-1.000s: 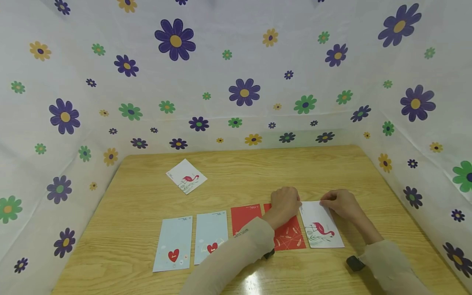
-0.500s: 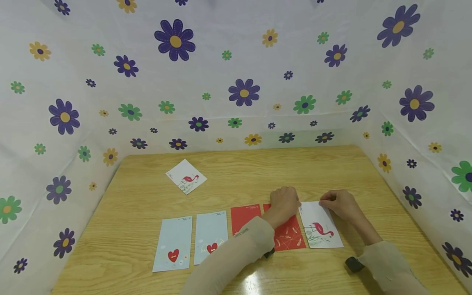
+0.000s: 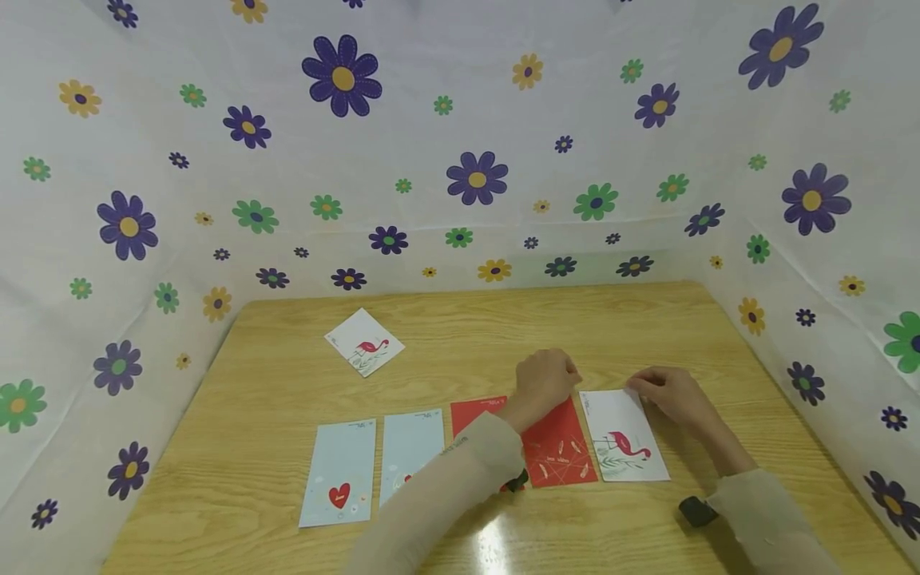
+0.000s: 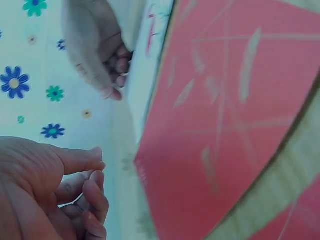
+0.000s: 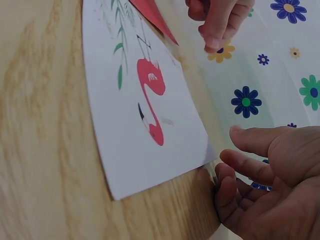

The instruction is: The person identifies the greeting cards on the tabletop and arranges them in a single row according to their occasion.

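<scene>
At the right end of a row of cards lies a white flamingo card (image 3: 624,435), flat on the wooden table. My right hand (image 3: 672,393) is at its far right corner; in the right wrist view the thumb and index finger stand apart, with the fingertips beside the corner. My left hand (image 3: 542,382) hovers above the far edge of a red card (image 3: 559,451), holding nothing. Its fingers (image 4: 92,200) are loosely curled, with the thumb near the index fingertip. My left sleeve partly covers another red card (image 3: 474,411) and a light blue heart card (image 3: 413,431).
A second light blue heart card (image 3: 343,459) lies at the left end of the row. Farther back, another white flamingo card (image 3: 364,342) lies turned at an angle. A white flowered cloth (image 3: 417,144) stands behind and at both sides of the table (image 3: 287,359).
My left hand has come away from the white flamingo card's far left corner, moving up and slightly left. My right hand has loosened from the other corner. The cards lie where they were.
</scene>
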Demonstrator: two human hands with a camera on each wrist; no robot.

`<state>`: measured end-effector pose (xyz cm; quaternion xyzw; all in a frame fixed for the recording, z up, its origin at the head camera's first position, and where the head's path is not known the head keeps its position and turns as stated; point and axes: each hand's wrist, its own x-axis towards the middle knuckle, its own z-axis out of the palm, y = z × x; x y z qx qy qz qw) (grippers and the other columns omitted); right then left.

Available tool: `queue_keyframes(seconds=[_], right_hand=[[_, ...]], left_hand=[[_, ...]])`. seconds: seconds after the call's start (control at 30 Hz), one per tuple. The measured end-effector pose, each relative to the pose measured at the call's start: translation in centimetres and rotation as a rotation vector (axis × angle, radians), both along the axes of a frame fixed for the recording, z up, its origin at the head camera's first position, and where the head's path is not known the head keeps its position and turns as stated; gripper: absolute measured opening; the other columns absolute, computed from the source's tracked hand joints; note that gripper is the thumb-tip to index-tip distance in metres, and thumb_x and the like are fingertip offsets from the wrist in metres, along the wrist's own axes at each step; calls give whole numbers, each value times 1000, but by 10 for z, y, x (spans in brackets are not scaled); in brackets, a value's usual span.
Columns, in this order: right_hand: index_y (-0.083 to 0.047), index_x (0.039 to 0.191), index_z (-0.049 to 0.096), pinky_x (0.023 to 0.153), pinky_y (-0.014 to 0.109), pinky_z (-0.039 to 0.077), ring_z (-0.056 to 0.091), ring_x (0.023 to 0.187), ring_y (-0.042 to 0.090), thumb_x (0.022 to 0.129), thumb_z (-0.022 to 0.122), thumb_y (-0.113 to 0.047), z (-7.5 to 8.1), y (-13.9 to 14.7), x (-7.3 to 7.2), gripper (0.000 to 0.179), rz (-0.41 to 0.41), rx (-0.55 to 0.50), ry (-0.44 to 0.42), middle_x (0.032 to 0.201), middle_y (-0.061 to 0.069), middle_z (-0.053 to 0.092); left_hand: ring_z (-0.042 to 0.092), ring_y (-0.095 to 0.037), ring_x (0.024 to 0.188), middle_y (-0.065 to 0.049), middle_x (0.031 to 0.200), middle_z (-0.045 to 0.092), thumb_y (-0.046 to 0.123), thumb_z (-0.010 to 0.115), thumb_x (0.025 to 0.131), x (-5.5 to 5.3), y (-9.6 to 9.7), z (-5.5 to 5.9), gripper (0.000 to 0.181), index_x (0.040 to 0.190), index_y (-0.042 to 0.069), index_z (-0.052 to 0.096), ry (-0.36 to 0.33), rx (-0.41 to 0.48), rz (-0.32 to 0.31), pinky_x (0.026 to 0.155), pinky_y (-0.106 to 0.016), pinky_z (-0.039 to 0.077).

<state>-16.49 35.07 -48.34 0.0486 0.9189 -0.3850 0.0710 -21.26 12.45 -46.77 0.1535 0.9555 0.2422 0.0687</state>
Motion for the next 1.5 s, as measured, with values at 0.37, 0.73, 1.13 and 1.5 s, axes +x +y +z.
queue_keyframes(seconds=[0.37,0.73,1.13,1.5], right_hand=[[9,141,53,80,37,55,63,102,33,108,54,-39,19,-9,-2,58,23,-79,46,124,26,64],[7,142,52,86,37,58,63,111,39,107,58,-34,48,-51,-21,54,78,-124,215,132,27,61],[3,141,56,85,38,58,63,107,34,106,62,-26,65,-119,-55,45,184,-276,287,125,21,66],[2,138,60,79,36,57,66,102,30,104,64,-23,68,-176,-81,42,241,-301,355,118,18,68]], left_hand=[[54,-5,60,8,83,70,31,70,101,-13,-59,26,17,103,17,79,59,156,-19,50,-23,42],[68,-15,86,2,101,75,31,70,101,-16,-148,44,18,106,15,77,123,258,94,64,-30,53],[71,-24,98,-7,113,74,30,69,101,-11,-238,60,34,124,6,71,161,308,257,71,-39,57],[62,-35,121,-18,137,63,32,60,106,-12,-313,63,48,144,3,57,96,344,395,93,-47,56]])
